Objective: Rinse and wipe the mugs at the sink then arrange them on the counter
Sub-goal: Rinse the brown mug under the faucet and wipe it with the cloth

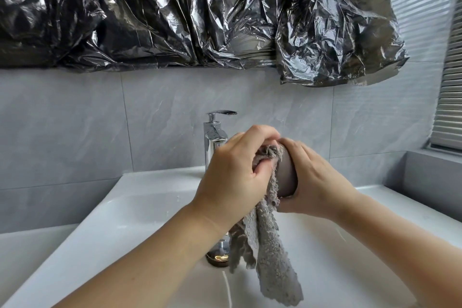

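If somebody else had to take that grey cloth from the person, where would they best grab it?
By the loose tail of the grey cloth, coming from below over the sink. Its upper end is bunched against the mug under the left hand, while the right hand cups the mug. Only the hanging part is free, and it's probably easy to pinch.

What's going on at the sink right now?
A person is wiping a mug over the white sink. The right hand grips the mug from the side, while the left hand grips a grey cloth and presses it against the mug's top; the rest of the cloth hangs down into the basin. No water shows at the faucet. No other mugs are in view.
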`<action>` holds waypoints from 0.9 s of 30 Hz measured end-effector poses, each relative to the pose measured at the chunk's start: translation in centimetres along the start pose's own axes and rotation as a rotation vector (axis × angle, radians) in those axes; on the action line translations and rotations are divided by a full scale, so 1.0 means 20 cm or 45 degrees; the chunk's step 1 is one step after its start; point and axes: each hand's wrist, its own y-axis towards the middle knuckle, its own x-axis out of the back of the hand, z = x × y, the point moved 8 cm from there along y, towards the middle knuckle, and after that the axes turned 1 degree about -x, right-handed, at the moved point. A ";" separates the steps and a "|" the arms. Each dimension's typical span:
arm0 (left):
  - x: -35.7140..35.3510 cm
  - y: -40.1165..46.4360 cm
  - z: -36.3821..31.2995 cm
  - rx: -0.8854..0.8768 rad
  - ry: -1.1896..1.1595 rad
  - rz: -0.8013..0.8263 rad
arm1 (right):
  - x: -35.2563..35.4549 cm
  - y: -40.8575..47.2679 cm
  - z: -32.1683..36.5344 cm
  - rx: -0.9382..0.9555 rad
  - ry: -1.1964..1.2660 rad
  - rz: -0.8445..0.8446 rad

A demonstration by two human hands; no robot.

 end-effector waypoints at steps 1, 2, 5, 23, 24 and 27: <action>0.01 0.01 0.02 0.040 -0.001 -0.022 | 0.00 0.00 0.01 0.034 -0.031 0.005; 0.03 0.01 0.04 0.084 -0.004 -0.033 | 0.00 0.01 0.03 0.065 -0.061 0.014; 0.05 0.02 0.11 0.218 0.008 -0.024 | -0.02 0.00 0.06 0.164 -0.177 0.041; 0.03 -0.03 0.31 0.555 -0.058 0.081 | 0.03 0.00 0.01 0.053 -0.097 -0.102; 0.01 -0.03 0.29 0.548 -0.108 0.123 | 0.03 0.00 -0.01 0.036 -0.093 -0.101; -0.05 -0.03 0.27 0.577 -0.339 0.206 | 0.02 0.00 -0.05 -0.009 -0.081 -0.069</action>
